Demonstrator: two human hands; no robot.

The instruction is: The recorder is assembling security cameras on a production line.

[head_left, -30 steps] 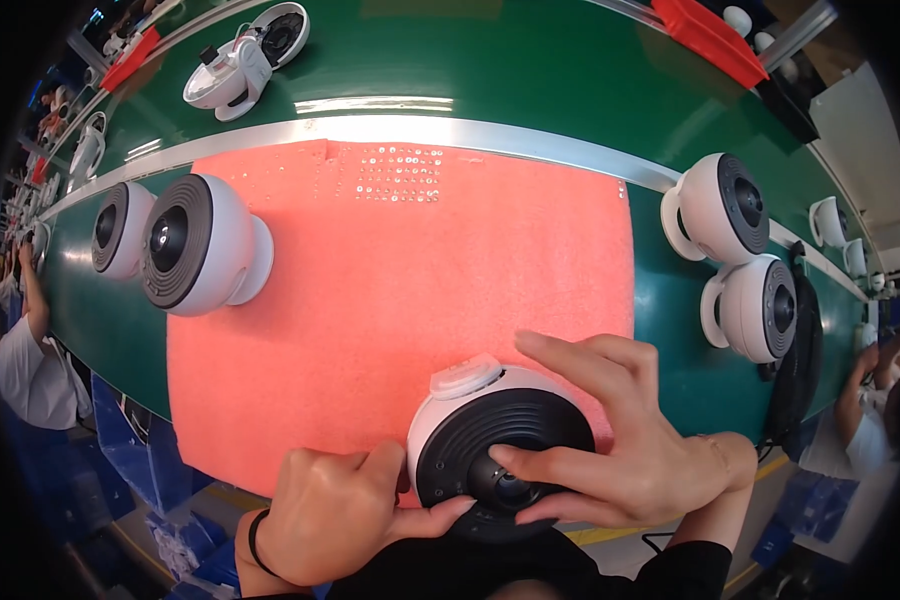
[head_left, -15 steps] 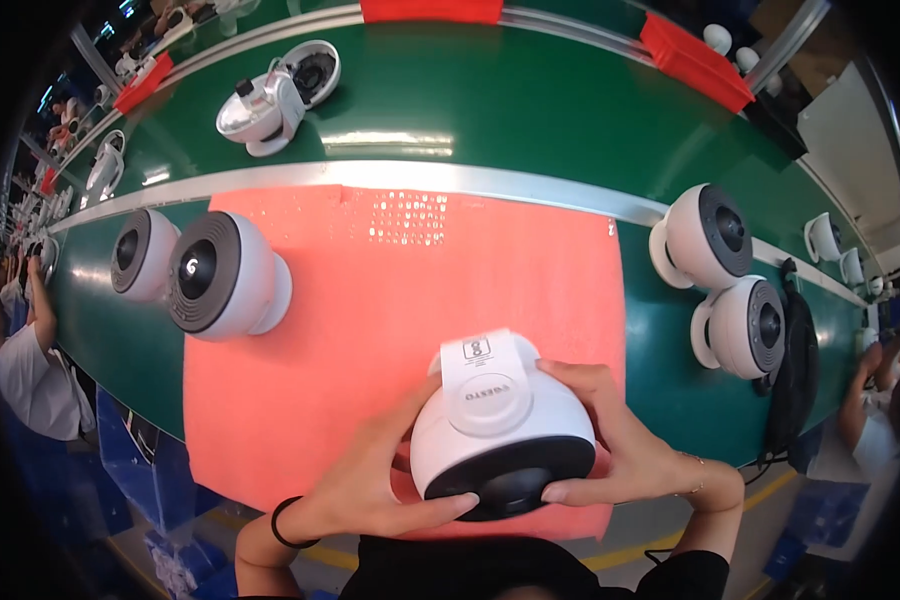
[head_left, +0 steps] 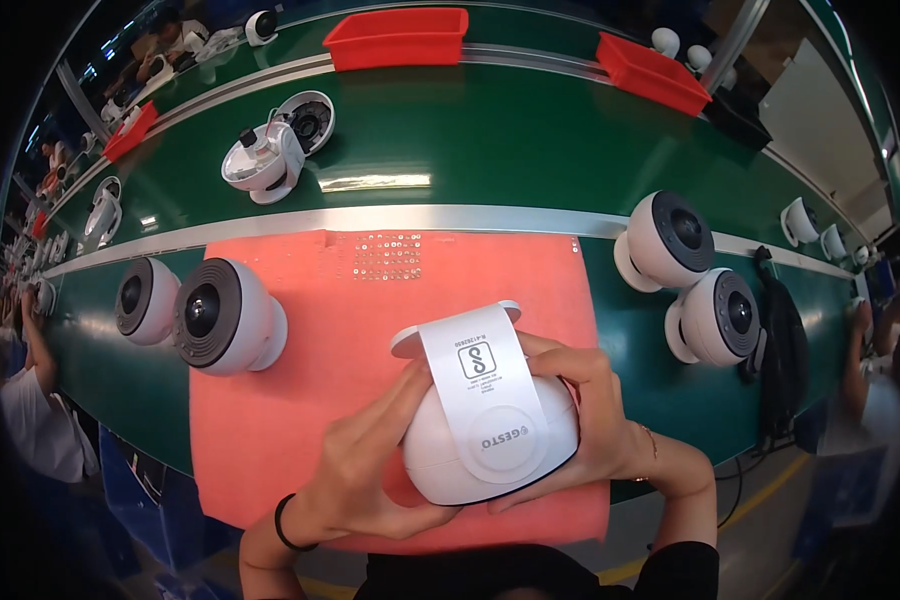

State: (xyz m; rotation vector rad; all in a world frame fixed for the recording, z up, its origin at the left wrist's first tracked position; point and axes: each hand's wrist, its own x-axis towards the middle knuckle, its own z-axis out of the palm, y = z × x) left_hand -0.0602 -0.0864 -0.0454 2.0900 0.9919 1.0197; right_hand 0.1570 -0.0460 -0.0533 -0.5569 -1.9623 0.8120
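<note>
Between my two hands is a white, rounded housing (head_left: 430, 450) on a white stand with a flat bracket (head_left: 475, 370) over its top. The bracket carries printed marks and a round cap. My left hand (head_left: 360, 460) is wrapped round the housing's left side, thumb low along its near edge. On the opposite side my right hand (head_left: 598, 420) grips it, its fingers partly behind the bracket. The housing's dark face is turned down and away, mostly hidden. Beneath lies a pink mat (head_left: 310, 420), with rows of small shiny pieces (head_left: 390, 257) near its far edge.
Two similar white devices with dark ringed faces (head_left: 210, 315) stand left, and two more (head_left: 715, 318) right. An opened one (head_left: 267, 160) sits on the green belt (head_left: 490, 140) beyond a metal rail. Red bins (head_left: 395, 40) line the back. A black bag (head_left: 778, 340) lies right; people work at both sides.
The housing has been tilted so its dark face now points down and the bracket shows more fully. Both hands have shifted with it. The view has also tipped upward, showing more of the bins.
</note>
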